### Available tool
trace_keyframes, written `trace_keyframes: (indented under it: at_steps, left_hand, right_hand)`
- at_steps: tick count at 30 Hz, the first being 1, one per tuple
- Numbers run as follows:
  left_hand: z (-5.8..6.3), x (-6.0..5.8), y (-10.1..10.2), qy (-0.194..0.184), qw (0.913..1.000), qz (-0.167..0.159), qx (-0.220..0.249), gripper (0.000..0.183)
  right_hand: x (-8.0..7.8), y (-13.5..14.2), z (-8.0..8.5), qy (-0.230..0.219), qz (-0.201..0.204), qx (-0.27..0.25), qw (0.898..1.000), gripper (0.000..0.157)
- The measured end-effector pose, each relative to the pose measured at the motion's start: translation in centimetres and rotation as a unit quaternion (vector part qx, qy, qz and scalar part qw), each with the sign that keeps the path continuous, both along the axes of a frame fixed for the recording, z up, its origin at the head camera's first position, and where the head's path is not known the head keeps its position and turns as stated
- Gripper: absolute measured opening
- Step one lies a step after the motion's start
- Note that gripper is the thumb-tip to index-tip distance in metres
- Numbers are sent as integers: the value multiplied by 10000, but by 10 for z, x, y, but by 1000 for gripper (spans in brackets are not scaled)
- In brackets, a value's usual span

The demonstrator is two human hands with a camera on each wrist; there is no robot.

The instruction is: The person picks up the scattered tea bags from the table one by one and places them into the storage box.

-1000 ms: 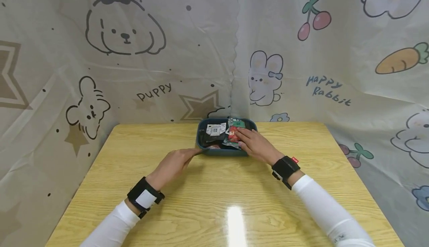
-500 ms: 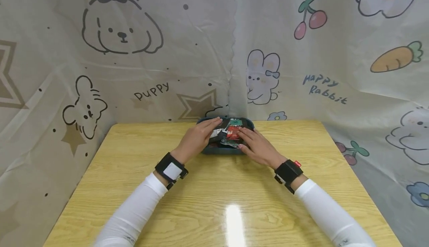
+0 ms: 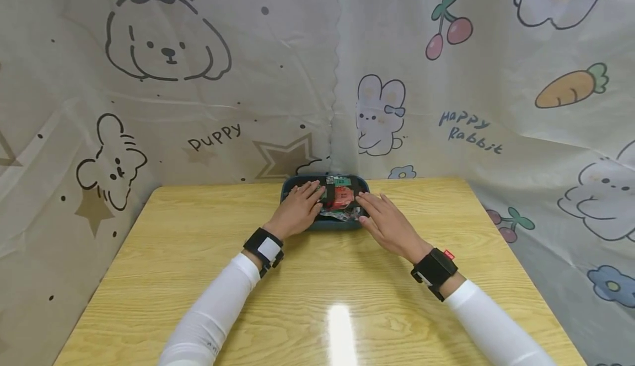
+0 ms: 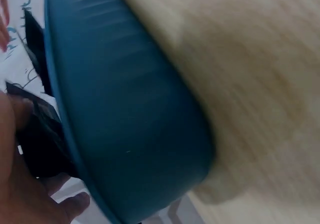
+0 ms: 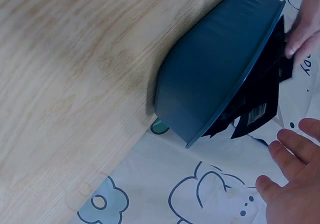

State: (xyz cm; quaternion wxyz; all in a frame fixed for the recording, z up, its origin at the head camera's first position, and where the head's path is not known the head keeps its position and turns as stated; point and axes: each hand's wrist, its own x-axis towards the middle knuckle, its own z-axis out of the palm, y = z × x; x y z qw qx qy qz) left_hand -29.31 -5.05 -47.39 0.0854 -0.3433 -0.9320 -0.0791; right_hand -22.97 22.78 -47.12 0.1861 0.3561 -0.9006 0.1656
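Note:
A dark teal plastic box [image 3: 342,226] stands at the back edge of the table, filled with several flat packets. A red packet [image 3: 343,197] and a green packet [image 3: 342,181] show on top. My left hand [image 3: 297,209] lies over the left part of the box with fingers extended, hiding what is beneath. In the left wrist view its fingers are at a black packet [image 4: 45,149] that sticks up past the rim. My right hand [image 3: 392,225] hovers by the right end of the box, fingers straight and holding nothing; the right wrist view shows it apart from the packets.
The wooden table [image 3: 248,300] stretches in front of the box. Directly behind the box hangs a pale curtain [image 3: 278,79] printed with cartoon animals, which also runs along both sides of the table.
My left hand has gone from the box's near left corner up over its left part, covering the white packet there. My right hand has drawn back from the red packet toward the right rim.

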Motion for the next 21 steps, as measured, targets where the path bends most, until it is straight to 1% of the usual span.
trace_keyframes:
  at_steps: [3, 7, 9, 13, 16, 21]
  left_hand:
    - [-5, 3, 0, -246, 9996, 123, -68, 56]
    - [-9, 7, 2, -291, 9994, 127, -137, 62]
    - [-10, 9, 2, -246, 9996, 119, -98, 63]
    - [-5, 18, 0, 44, 10000, 42, -21, 66]
    - [2, 32, -5, 320, 9995, -57, -20, 67]
    - [10, 65, -19, 493, 9985, -239, 71, 67]
  right_hand:
    - [3, 1, 2, 9, -52, -46, 10000, 51]
    - [4, 3, 4, 10, -71, -75, 9999, 51]
    - [4, 3, 4, 43, -59, -85, 9999, 51]
    - [8, 2, 4, 86, -36, -91, 9999, 52]
    - [16, 0, 7, 31, -30, -24, 10000, 55]
    - [35, -3, 13, -59, -23, 191, 9998, 60]
